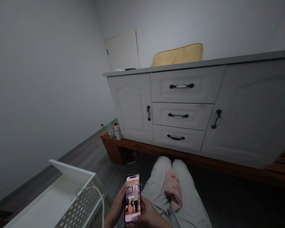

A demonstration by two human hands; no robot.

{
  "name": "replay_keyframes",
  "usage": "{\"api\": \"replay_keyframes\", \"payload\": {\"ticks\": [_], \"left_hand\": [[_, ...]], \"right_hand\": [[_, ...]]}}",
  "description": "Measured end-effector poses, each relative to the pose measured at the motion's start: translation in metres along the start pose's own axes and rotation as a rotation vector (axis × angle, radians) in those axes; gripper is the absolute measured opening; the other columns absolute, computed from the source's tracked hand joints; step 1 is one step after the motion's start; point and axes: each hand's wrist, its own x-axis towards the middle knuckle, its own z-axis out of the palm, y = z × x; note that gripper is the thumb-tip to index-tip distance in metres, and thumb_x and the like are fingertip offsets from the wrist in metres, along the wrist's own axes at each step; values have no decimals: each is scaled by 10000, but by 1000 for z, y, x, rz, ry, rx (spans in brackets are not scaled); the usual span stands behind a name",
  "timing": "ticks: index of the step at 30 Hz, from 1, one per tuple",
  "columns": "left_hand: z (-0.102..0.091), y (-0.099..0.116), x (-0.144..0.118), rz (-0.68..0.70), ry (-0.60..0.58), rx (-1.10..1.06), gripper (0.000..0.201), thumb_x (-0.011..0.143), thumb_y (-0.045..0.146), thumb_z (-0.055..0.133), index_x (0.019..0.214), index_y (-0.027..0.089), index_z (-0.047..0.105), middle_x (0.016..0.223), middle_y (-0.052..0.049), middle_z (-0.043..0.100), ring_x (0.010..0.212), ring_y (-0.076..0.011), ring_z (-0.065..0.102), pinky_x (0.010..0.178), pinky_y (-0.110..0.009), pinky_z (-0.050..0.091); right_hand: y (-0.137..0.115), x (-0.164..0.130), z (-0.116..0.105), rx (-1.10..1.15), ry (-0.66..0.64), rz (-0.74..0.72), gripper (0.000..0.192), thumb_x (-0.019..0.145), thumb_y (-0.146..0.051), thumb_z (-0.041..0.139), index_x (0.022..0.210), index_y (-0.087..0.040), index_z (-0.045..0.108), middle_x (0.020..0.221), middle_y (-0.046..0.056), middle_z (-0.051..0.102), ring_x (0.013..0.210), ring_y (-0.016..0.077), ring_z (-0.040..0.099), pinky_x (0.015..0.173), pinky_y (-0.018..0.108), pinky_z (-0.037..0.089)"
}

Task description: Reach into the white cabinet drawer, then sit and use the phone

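Cradling a lit smartphone (133, 202) above the floor beside my lap, I have both hands wrapped around it, my left hand (119, 200) along one edge, my right hand (149, 212) at the opposite lower edge.

Good handling, I judge, means letting the left palm carry the weight, keeping the right thumb light near the foot of the screen, and holding the display tilted towards me with fingers off the picture; its colourful content is too small to read. Red lettering marks the pink cloth (173, 186) on my pale trousers (154, 177), but I cannot make it out. By the white cabinet (130, 107) stand a green-capped bottle (110, 130) and a dark-capped bottle (118, 132); the latter's printed label is illegible, and no brand can be confirmed.
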Motion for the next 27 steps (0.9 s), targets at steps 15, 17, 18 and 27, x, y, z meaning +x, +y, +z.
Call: {"api": "replay_keyframes", "payload": {"ticks": [15,17,18,27], "left_hand": [[5,2,-3,11,-235,-6,739,731,361,768,1373,206,438,1183,-109,718,885,-225,689,867,-369,525],[5,2,-4,18,-246,8,761,709,334,788,1371,214,432,1192,-103,712,937,-235,682,886,-371,520],[5,3,-4,19,-249,20,766,701,327,795,1367,214,434,1196,-103,710,978,-248,676,895,-374,518],[4,3,-7,21,-225,21,666,754,362,748,1342,207,476,1274,-114,685,1110,-289,655,934,-377,512]], "right_hand": [[6,4,-6,-54,14,-48,913,354,-191,918,1205,-152,587,1118,124,714,938,249,683,811,400,531],[7,5,-7,-40,5,-70,923,356,-192,918,1214,-141,582,1144,143,707,964,264,684,830,417,530],[8,5,-8,-33,-2,-81,924,357,-192,918,1215,-137,582,1140,147,709,957,263,685,826,416,531],[2,2,-4,-51,21,-60,902,339,-152,904,1188,-141,601,1066,129,736,897,240,695,763,363,542]]}}
